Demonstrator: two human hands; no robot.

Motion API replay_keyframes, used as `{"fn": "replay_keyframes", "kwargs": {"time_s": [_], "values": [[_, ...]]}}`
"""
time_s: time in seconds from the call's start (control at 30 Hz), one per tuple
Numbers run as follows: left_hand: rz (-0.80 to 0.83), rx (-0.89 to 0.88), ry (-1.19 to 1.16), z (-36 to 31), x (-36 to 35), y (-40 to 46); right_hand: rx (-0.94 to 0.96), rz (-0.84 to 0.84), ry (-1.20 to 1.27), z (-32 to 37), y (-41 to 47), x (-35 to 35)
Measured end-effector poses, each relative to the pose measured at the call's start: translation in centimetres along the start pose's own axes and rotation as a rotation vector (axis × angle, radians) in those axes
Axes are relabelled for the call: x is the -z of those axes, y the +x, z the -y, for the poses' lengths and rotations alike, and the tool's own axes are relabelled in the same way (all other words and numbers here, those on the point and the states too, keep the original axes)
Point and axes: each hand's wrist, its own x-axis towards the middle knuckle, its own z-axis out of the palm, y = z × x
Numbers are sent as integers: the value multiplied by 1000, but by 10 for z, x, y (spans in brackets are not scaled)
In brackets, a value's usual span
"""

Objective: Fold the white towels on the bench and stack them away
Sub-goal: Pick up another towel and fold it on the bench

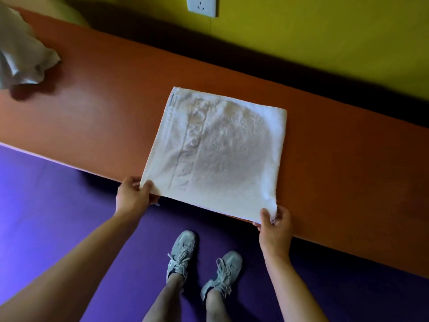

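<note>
A white towel, folded into a rough square with woven lettering along one band, lies flat on the orange bench. Its near edge hangs slightly over the bench's front edge. My left hand pinches the near left corner of the towel. My right hand pinches the near right corner. A second white towel lies crumpled at the bench's far left end, partly cut off by the frame.
The bench runs diagonally along a yellow-green wall with a white socket. Purple floor lies in front of it, where my two feet in grey sneakers stand.
</note>
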Motion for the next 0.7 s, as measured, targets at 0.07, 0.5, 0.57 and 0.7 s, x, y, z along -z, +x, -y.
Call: {"fn": "replay_keyframes", "kwargs": {"time_s": [0.07, 0.5, 0.57, 0.7], "values": [[14, -1, -78, 2, 10, -14, -21, -50, 97, -3, -9, 6], [246, 116, -514, -94, 18, -10, -269, 118, 682, 109, 39, 22], [309, 143, -527, -111, 13, 6, -252, 199, 683, 130, 59, 14], [366, 107, -424, -135, -1, 38, -217, 209, 579, 159, 92, -8]]}}
